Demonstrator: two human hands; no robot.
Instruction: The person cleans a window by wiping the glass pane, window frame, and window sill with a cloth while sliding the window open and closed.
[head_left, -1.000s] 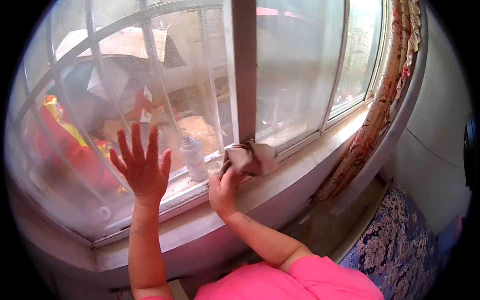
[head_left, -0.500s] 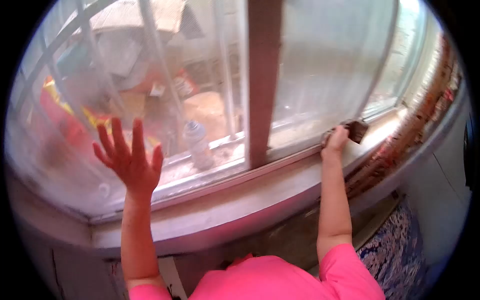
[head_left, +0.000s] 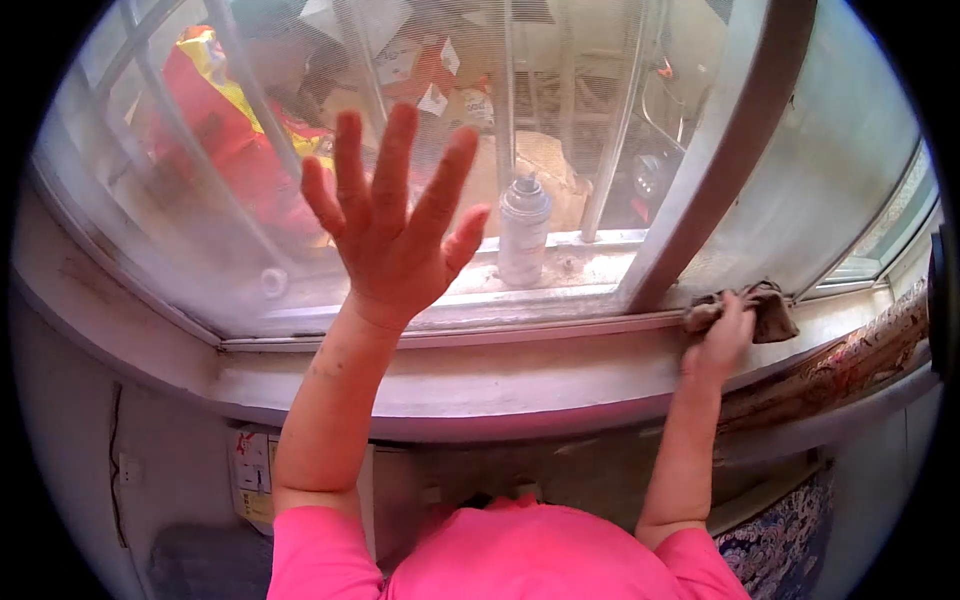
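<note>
My left hand (head_left: pixel 395 225) is raised with its fingers spread in front of the window glass (head_left: pixel 450 140); whether the palm touches the pane I cannot tell. At the right, my right hand (head_left: pixel 728 335) grips a crumpled dark brown cloth (head_left: pixel 772 314). That cloth lies against the lower window track, by the foot of the brown window frame post (head_left: pixel 735 150). Beneath both arms runs the pale window sill (head_left: pixel 520 375). Part of the cloth is hidden under my fingers.
Behind the glass stand white bars (head_left: pixel 507 90), a capped spray can (head_left: pixel 524 230) and a red and yellow bag (head_left: pixel 215 110). A patterned roll (head_left: pixel 830 375) lies along the right of the sill. Below are a printed box (head_left: pixel 252 470) and floral fabric (head_left: pixel 775 535).
The view has turned left. My right hand and the cloth are now near the foot of the brown post. My left hand stays raised and spread, now closer to the spray can.
</note>
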